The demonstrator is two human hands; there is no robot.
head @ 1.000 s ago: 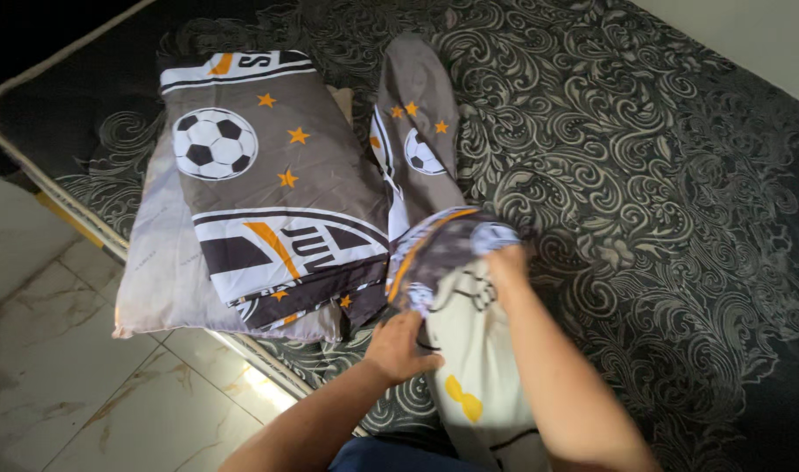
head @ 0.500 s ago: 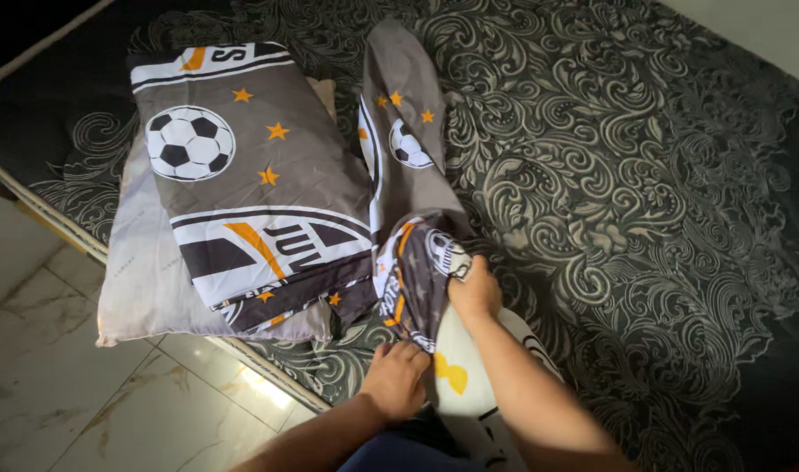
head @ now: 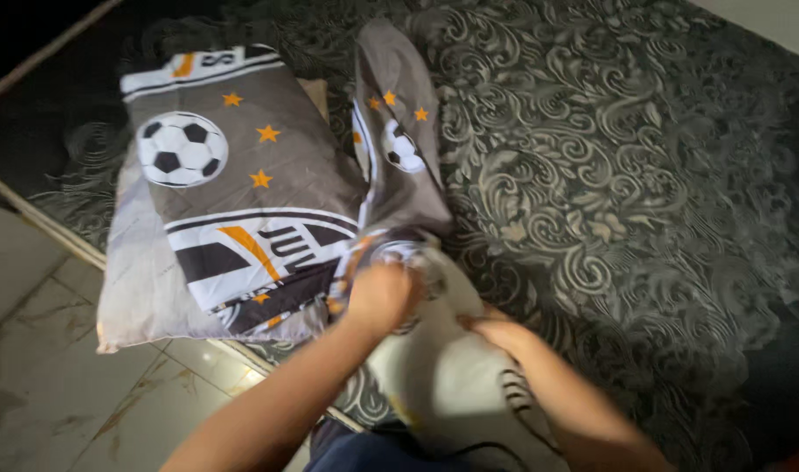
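Note:
A white pillow point(head: 447, 385) lies at the near edge of the bed, its far end tucked into a grey pillowcase point(head: 401, 149) printed with a football and orange stars. The pillowcase stretches away from me across the bed. My left hand point(head: 382, 297) is closed on the bunched open end of the pillowcase over the pillow's top. Just to its right, my right hand point(head: 497, 332) grips the white pillow. Both hands are blurred by motion.
A second pillow point(head: 233, 197) in a matching grey football case lies to the left, overhanging the bed edge. The bed carries a dark sheet with pale scroll patterns point(head: 626, 175). Pale marbled floor tiles point(head: 58, 385) show at lower left.
My left hand has risen from the pillow's lower part to the pillowcase opening. My right hand has come down from the opening onto the white pillow. The view has shifted slightly.

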